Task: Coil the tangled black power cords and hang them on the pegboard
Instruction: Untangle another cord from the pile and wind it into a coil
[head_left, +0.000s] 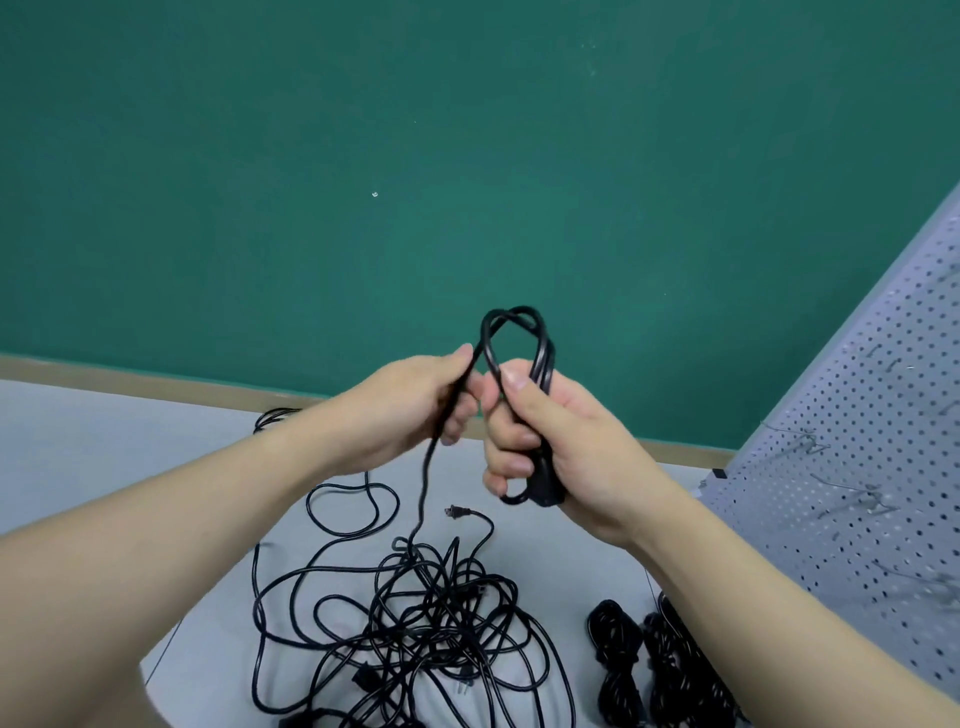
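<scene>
the right hand (550, 441) has its grip closed around a small coil (514, 353) of black cord held upright above the counter (104, 441), while the left hand (415, 405) pinches the free run that trails down into the tangled pile (415, 623). to coil well, feed each new loop at the same size, let the cord twist freely, and draw slack gently so the tangle does not tighten; the pegboard (857, 441) stands at right, near two finished bundles (649, 660). no brand, label or writing is legible.

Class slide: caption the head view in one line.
Right hand grips a started coil; left hand feeds cord from the tangled pile.
</scene>
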